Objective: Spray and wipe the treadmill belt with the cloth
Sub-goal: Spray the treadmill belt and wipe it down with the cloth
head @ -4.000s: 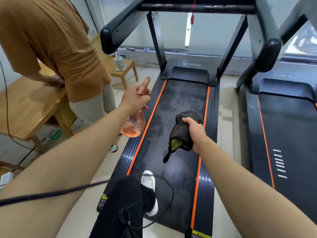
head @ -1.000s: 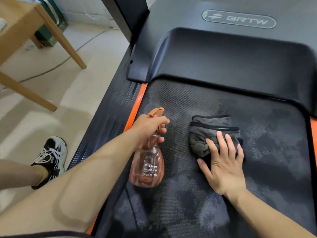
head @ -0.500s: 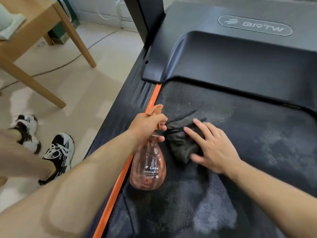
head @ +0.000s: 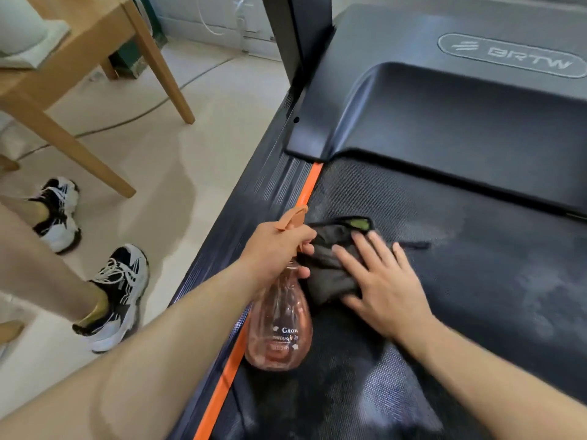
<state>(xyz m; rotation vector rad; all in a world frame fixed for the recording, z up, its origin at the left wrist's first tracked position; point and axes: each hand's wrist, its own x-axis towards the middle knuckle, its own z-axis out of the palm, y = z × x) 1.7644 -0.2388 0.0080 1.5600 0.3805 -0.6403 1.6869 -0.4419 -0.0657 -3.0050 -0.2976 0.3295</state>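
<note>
- Your dark grey cloth lies crumpled on the treadmill belt, close to the belt's left edge and near the black motor cover. A green patch shows at its far edge and a thin dark strap trails off to the right.
- The belt is dark and textured, mottled with pale patches around the cloth and further right.
- Your right hand rests palm down on the cloth, open, with fingers straight and spread.
- Your left hand grips the neck of a translucent pink spray bottle, fingers curled round it. The orange nozzle pokes out above your knuckles and points toward the cloth.
- The bottle's round body hangs below your hand, over the orange strip at the belt's edge. Whether its base touches the treadmill cannot be told.
- Your right palm covers much of the cloth, your left fingers hide the bottle's neck, and the bottle's lettering reads only in part.
- The belt is cut off at the right and bottom edges.
- On the floor to the left, another person's bare legs and black-and-white sneakers stand beside a wooden surface; the rest of that person is out of view.
</note>
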